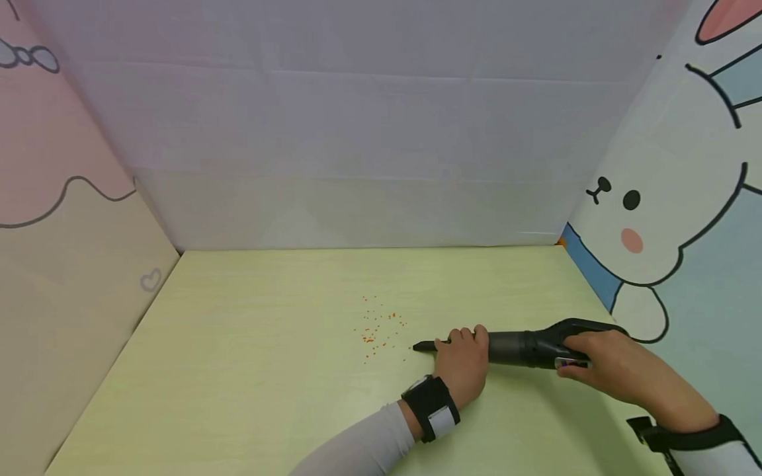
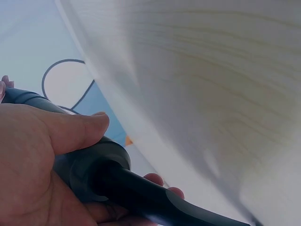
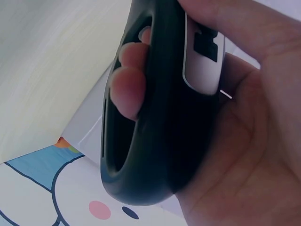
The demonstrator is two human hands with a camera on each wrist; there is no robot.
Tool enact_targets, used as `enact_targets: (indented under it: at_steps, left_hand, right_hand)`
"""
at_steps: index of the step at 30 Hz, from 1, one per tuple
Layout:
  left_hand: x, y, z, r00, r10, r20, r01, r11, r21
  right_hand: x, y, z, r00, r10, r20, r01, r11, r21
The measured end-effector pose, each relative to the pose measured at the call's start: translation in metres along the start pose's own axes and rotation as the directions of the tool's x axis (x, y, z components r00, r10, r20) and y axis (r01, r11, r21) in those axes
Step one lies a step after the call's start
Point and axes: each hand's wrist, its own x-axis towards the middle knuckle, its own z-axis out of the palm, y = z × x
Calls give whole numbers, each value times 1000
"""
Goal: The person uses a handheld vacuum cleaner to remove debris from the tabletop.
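Observation:
A black handheld vacuum cleaner (image 1: 514, 347) is held level just over the table, its narrow crevice nozzle (image 1: 424, 346) pointing left. My right hand (image 1: 619, 370) grips its loop handle; in the right wrist view the fingers (image 3: 128, 92) pass through the loop, with the thumb near a light switch panel (image 3: 202, 61). Around the front end, by the nozzle's base, my left hand (image 1: 463, 363) is wrapped, and the left wrist view shows its thumb (image 2: 82, 132) along the body. Small orange crumbs (image 1: 369, 340) lie scattered on the table just left of the nozzle tip.
The pale yellow wood-grain table (image 1: 238, 370) ends at a plain whitish back panel (image 1: 357, 145). A pink and cream panel (image 1: 71, 264) stands on the left. To the right is a panel with a cartoon rabbit (image 1: 667, 218), close to the vacuum's rear end.

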Motion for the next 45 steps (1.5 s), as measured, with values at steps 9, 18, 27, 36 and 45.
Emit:
enact_targets:
  at_steps: [9, 18, 27, 36, 45]
  left_hand:
    - [-3, -1, 3, 1000, 12, -7, -12, 1000, -2]
    - [-6, -2, 4, 1000, 3, -18, -3, 1000, -2]
    - [-8, -4, 2, 1000, -3, -4, 3, 1000, -2]
    - [-7, -4, 4, 1000, -10, -16, 10, 1000, 3]
    - [-9, -3, 8, 1000, 0, -15, 0, 1000, 7]
  right_hand:
    - [-1, -2, 1, 1000, -12, -7, 12, 1000, 3]
    - [0, -5, 0, 1000, -22, -23, 22, 1000, 12]
    - [2, -7, 1, 999, -25, -26, 25, 1000, 9]
    - [3, -7, 0, 999, -38, -39, 38, 999, 8]
    - [3, -6, -2, 999, -33, -5, 33, 999, 25]
